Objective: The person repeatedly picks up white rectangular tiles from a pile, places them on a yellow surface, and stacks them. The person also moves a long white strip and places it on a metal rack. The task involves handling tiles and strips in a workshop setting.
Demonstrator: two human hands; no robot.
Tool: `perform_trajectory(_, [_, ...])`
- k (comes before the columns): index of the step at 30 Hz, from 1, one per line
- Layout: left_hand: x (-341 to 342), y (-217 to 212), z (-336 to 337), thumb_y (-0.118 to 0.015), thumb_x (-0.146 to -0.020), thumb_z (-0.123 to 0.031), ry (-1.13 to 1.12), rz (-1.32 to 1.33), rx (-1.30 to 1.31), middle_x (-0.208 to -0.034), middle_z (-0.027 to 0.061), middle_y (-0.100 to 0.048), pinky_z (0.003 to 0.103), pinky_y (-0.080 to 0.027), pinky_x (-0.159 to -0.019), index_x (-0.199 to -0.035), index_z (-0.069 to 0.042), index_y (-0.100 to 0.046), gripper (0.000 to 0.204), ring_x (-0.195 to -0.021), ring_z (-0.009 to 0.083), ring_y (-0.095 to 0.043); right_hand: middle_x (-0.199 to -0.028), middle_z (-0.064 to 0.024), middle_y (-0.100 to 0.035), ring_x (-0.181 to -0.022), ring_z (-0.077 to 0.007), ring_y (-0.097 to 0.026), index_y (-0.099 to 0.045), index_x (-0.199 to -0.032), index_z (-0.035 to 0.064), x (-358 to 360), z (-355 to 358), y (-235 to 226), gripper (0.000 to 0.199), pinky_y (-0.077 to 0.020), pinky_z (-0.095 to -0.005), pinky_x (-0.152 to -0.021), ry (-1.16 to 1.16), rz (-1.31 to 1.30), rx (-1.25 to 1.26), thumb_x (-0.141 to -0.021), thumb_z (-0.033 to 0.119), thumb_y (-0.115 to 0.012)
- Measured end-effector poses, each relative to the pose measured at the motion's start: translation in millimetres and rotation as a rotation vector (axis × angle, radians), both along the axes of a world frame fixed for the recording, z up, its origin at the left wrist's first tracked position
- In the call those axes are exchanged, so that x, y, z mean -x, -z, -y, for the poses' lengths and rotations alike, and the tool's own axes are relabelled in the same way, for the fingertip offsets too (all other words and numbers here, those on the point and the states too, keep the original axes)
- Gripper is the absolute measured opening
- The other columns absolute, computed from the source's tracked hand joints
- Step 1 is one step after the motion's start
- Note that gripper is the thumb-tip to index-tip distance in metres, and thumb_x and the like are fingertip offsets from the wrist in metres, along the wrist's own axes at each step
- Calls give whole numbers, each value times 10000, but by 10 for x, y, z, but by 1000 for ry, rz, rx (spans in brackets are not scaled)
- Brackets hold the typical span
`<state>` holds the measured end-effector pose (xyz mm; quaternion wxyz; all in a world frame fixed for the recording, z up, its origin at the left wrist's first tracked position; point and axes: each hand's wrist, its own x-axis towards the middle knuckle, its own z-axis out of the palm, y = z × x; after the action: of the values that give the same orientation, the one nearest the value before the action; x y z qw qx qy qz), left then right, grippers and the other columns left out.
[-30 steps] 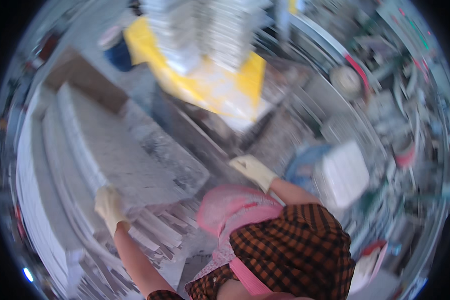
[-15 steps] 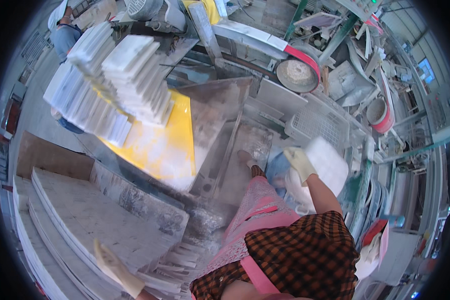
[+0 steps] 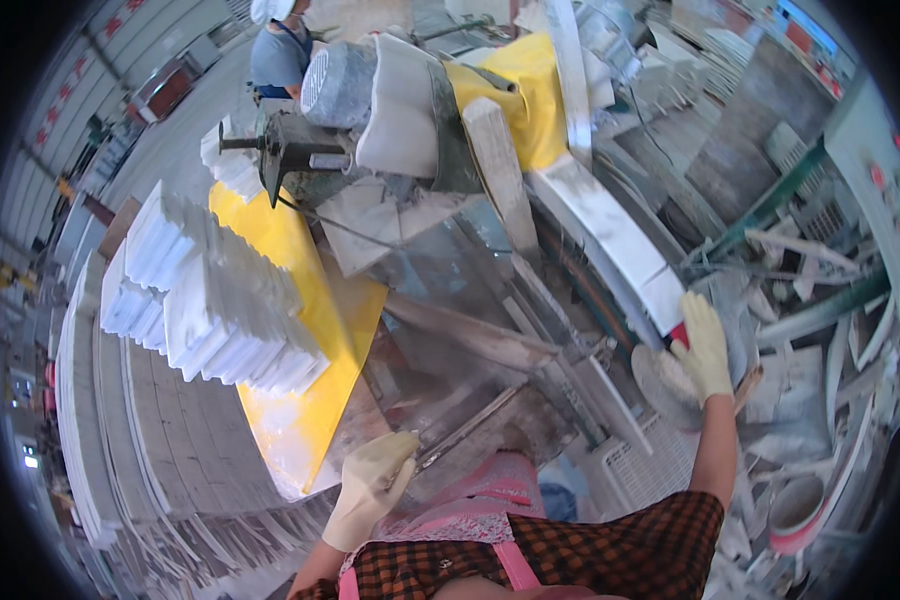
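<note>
My right hand [image 3: 704,350], in a cream glove, reaches forward with its fingers stretched out. It lies at the near end of a narrow belt, over its red edge [image 3: 678,333] and beside the last white slab [image 3: 660,300]. Whether it touches them I cannot tell. My left hand [image 3: 375,485], gloved alike, hangs low before my body, fingers loosely bent and thumb apart, with nothing seen in it. Near it is the lower corner of a yellow sheet [image 3: 305,440]. Stacks of white slabs [image 3: 235,325] stand on that sheet, to the left.
A round pan of pale powder [image 3: 665,385] sits under the belt's end. A white plastic crate [image 3: 650,465] is below it. Ahead stands a motor [image 3: 340,85] with a yellow cover [image 3: 525,95] nearby. A person [image 3: 282,50] is at the far left. Broken pieces lie at right.
My view has swung, showing more of the motor and belt. My right hand has left the white container and reached to the belt's end. My left hand has come in front of my body.
</note>
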<state>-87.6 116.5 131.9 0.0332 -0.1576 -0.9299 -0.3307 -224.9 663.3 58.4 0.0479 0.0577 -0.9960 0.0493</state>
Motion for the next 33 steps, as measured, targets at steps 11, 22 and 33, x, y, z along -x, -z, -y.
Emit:
perform_trajectory(11, [431, -211, -699, -652, -912, -59, 29, 8, -7, -1096, 188, -715, 409, -555, -914, -1089, 7, -686, 192, -1059, 372, -691, -1533, -197, -444, -1455, -317, -391, -381, -1511, -36, 418, 129, 284, 770, -248, -470, -1246, -39, 16, -222, -792, 46, -645])
perform_trajectory(22, [327, 59, -856, -663, -931, -187, -91, -207, -52, -1020, 173, -701, 444, -562, -792, -1087, -18, -680, 231, -917, 375, -683, -1447, -206, -540, -1392, -347, -447, -549, -1393, -27, 870, 236, 252, 416, -324, -448, -1197, -397, -222, 79, -1009, 76, -429])
perform_trajectory(33, [-404, 418, -693, -618, -954, -213, -481, -236, -163, -923, 148, -697, 455, -543, -760, -1047, -40, -689, 210, -878, 356, -673, -1260, -292, -618, -1179, -360, -613, -595, -1261, -53, 1424, 325, 64, 459, -453, -469, -1027, -267, -50, -47, -915, 248, -616])
